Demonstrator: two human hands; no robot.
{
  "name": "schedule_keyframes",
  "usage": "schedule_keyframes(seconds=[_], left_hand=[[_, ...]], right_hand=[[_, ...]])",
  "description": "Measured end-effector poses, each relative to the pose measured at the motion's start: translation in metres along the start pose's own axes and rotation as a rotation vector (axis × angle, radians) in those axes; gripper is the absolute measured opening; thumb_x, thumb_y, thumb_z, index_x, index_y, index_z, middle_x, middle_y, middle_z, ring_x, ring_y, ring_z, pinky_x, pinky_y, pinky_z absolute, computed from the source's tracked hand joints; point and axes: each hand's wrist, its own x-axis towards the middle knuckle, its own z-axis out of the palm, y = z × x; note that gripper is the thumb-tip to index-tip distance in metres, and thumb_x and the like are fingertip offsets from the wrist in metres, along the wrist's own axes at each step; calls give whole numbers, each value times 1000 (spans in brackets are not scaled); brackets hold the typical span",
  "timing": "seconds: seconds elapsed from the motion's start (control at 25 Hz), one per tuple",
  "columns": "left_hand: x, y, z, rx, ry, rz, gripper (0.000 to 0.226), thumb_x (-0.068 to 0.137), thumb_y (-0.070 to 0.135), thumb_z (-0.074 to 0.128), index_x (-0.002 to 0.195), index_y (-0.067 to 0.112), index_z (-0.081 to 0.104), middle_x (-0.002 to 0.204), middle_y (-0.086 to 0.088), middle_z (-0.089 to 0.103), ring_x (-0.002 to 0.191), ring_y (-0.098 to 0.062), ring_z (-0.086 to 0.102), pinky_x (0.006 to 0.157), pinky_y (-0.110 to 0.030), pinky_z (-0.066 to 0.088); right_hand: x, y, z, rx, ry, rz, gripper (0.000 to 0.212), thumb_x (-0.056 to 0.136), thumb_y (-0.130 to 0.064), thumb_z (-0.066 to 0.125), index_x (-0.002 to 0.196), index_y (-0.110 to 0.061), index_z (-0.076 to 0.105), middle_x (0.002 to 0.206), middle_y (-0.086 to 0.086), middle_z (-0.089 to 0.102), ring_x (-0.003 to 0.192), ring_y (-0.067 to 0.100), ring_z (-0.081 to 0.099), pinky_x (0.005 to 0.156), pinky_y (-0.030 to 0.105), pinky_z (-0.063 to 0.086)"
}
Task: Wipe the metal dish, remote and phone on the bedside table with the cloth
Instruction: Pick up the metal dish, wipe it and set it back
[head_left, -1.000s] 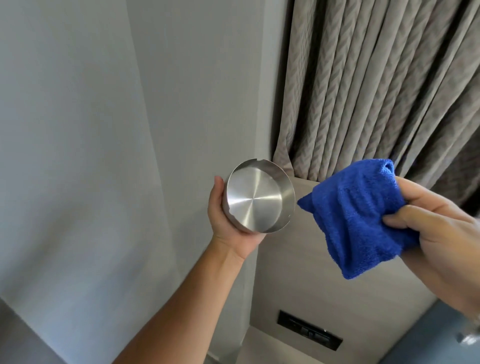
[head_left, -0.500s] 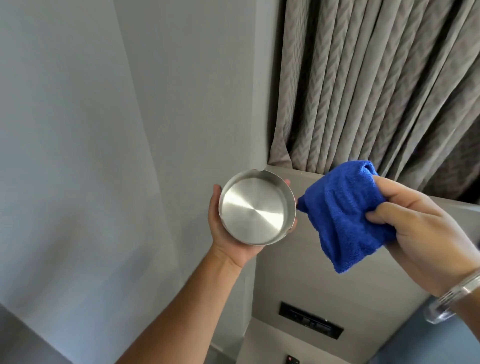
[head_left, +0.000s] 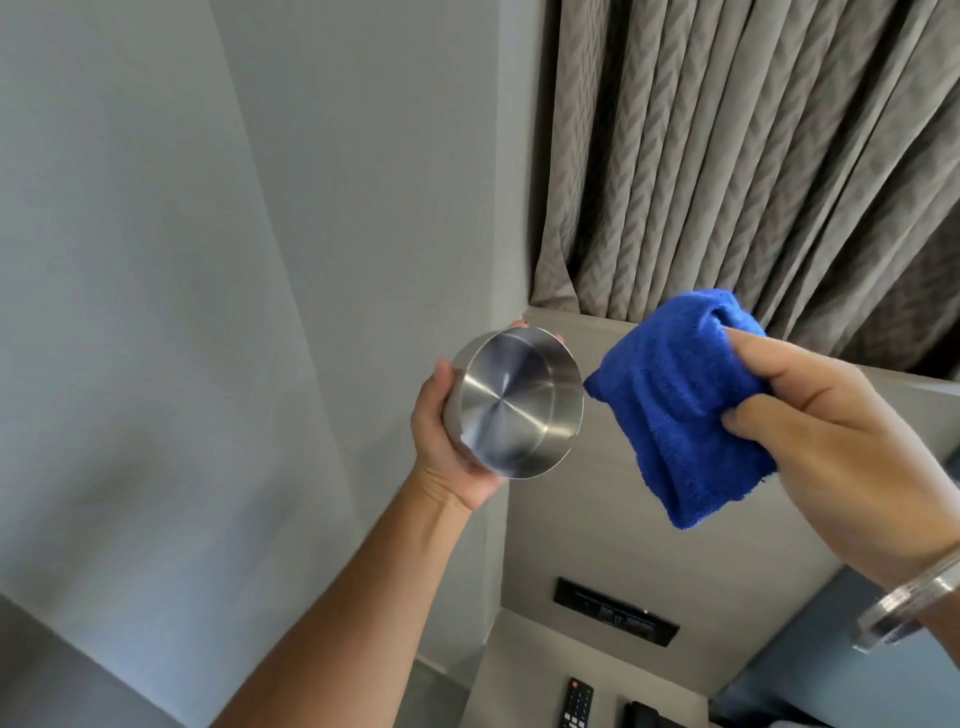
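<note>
The metal dish (head_left: 517, 408) was held aloft, left hand (head_left: 447, 447) fingers wrapped round its wall. The right hand (head_left: 841, 457) gripped the bunched blue cloth (head_left: 675, 405) just beside it, apart. Below, the counter (head_left: 524, 691) carried the remote (head_left: 576, 702), cut off at the frame edge. Grey wall (head_left: 208, 260) and curtain (head_left: 753, 156) stood behind.

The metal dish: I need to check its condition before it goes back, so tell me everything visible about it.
The metal dish is round, shallow and of brushed steel, with a flat base, low straight wall and small notches in the rim. It is held up in the air, tilted so its shiny inside faces the camera. Only the left hand touches it; the blue cloth sits just beside it.
</note>
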Motion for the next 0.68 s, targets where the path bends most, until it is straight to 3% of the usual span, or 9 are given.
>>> schedule_keyframes(seconds=[0.08,0.12,0.24,0.28,0.36,0.48,0.6,0.68], left_hand=[[-1,-6,8,57,25,36,90,75,51,74,146,6,42,141,-22,49,130,-37,46,115,-51,29],[-1,-10,12,78,46,36,83,75,49,75,142,6,49,133,-19,59,123,-34,54,109,-47,38],[3,-20,24,103,102,-31,67,75,50,75,127,9,65,118,-14,70,113,-28,65,98,-39,51],[4,-22,26,107,112,-64,64,74,52,75,122,10,69,115,-13,72,110,-27,67,95,-38,53],[6,-28,25,95,129,-106,62,69,54,77,113,11,74,109,-12,74,104,-26,69,90,-36,56],[3,-44,17,54,155,-185,65,70,57,75,111,7,73,106,-13,73,101,-27,69,89,-37,55],[0,-61,5,43,129,-230,65,88,56,56,131,7,58,124,-13,63,117,-27,57,100,-39,44],[2,-67,-8,39,112,-233,64,92,57,47,135,10,56,128,-10,63,121,-26,56,101,-38,44]], right_hand=[[5,-3,18,-191,-1,-95,32,71,3,42,84,-19,62,66,2,54,59,18,47,52,26,41],[9,-2,29,-351,-10,-158,31,68,-1,42,80,-23,59,69,-6,54,64,11,48,57,20,40],[22,14,61,-951,-157,-225,31,71,-11,57,102,-16,61,99,3,59,92,21,54,78,28,44],[24,20,66,-1055,-216,-160,34,73,-13,62,107,-17,60,105,4,56,95,23,53,78,29,45],[26,25,67,-1041,-306,-12,30,73,-12,64,101,-22,62,103,1,56,90,22,54,72,27,45],[27,34,65,-593,-389,208,19,69,-3,53,73,-20,60,76,8,61,74,24,57,67,43,53],[30,47,77,272,-76,472,20,75,7,41,77,0,61,77,30,61,72,34,62,72,50,54],[34,59,89,834,125,647,29,74,10,35,75,0,63,73,21,62,67,30,64,62,41,55]])
